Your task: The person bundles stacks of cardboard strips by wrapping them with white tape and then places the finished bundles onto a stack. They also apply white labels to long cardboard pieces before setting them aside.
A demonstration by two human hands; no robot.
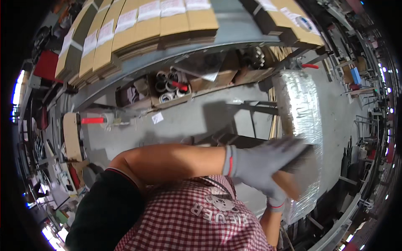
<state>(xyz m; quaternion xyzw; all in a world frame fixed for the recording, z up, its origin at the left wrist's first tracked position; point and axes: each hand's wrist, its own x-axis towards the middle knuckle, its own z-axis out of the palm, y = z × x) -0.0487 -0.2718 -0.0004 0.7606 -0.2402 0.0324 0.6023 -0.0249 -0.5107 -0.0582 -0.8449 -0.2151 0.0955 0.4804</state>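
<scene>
My left hand point(261, 167), in a grey glove with a red-striped cuff, reaches across to the right. Its blurred fingers and thumb are around a piece of brown cardboard point(288, 185), which is smeared by motion and shows a greyish face on its right. Just below, my right hand point(276, 200), gloved alike, is against the cardboard's lower end, its fingers hidden. Beneath and beyond the hands stands a long block wrapped in shiny clear film point(299, 98).
Bundles of flat cardboard point(138, 31) with white labels lie on a metal table point(238, 27) ahead. Under it are open boxes, one holding several tape rolls point(167, 85). At left is a red-handled tape dispenser point(94, 120). A paper scrap point(157, 118) lies on the floor.
</scene>
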